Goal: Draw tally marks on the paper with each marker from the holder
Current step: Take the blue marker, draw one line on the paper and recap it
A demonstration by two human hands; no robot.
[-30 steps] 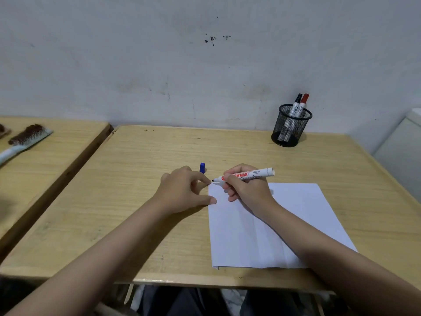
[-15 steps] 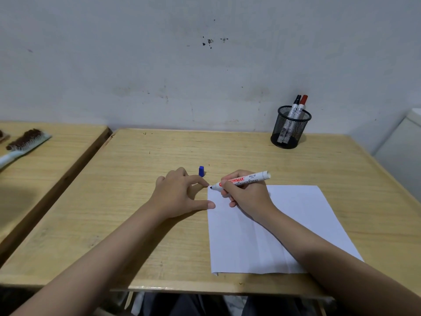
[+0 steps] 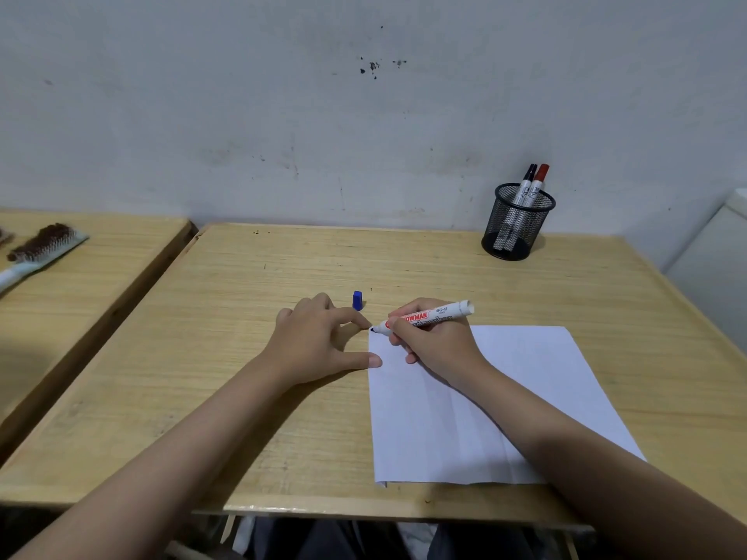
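Brush (image 3: 40, 250) handle — cut off left

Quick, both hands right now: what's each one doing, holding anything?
Left hand: open, holding nothing, fingertips pinning the paper at its left edge.
Right hand: closed on the uncapped marker, tip at the paper's top-left corner.

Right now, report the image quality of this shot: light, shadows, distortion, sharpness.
Head view: soft, even light, no glare on the paper; faint shadows lie under the left hand and beside the mesh holder. Wide-angle lens bows the desk edge and stretches the forearms. The marker in the right hand is sharp enough to read part of its label; the brush at far left is softer.
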